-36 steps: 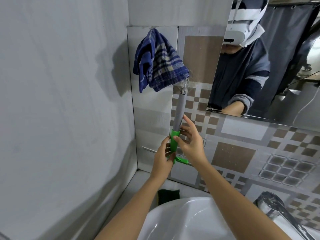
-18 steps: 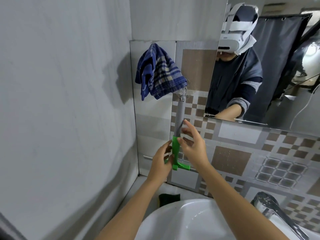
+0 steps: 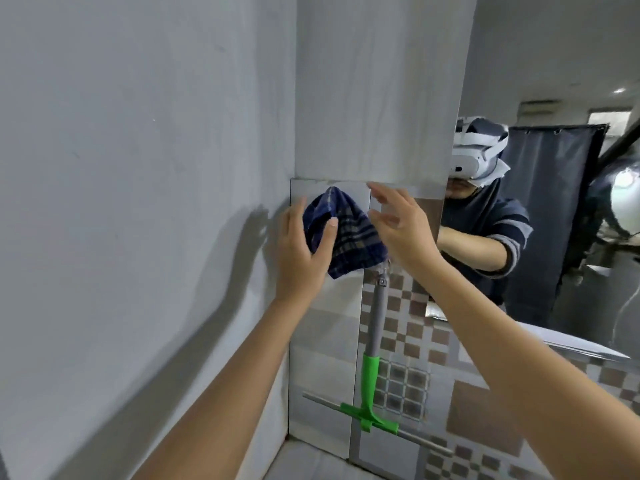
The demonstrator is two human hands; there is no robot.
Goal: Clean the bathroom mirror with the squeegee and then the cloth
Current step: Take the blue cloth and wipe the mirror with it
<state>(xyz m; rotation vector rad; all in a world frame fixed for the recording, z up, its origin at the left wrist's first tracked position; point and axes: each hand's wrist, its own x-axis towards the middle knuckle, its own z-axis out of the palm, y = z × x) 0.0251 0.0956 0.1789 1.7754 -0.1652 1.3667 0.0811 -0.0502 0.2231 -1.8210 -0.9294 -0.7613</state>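
While the squeegee (image 3: 371,372) hangs untouched on the tiled wall, handle up and green blade bar at the bottom, both hands have left it: a second ago they were closed around its green neck, and now they are up at the cloth (image 3: 341,233). That blue checked cloth is draped over a hook on the wall just left of the mirror (image 3: 540,209), directly above the squeegee's grey handle, which seems to hang from the same fitting.

Left hand (image 3: 304,247) has its thumb laid over the front of the cloth and its fingers curling round the left side, so it is cupping the fabric rather than clamping it; whether the fingers behind are already pressing in I cannot tell. Right hand (image 3: 401,230) is spread wide, fingers splayed and slightly blurred, just beside the cloth's right edge and holding nothing.

Judging by this, the squeegee pass is either finished or set aside, with the tool parked back on the wall, and the cloth stage is starting. Lifting the cloth off could jog the squeegee below it, so an upward, outward pull looks safer than a sideways tug.

Beyond, the mirror reflects the person's sleeve and a dark curtain (image 3: 540,216).
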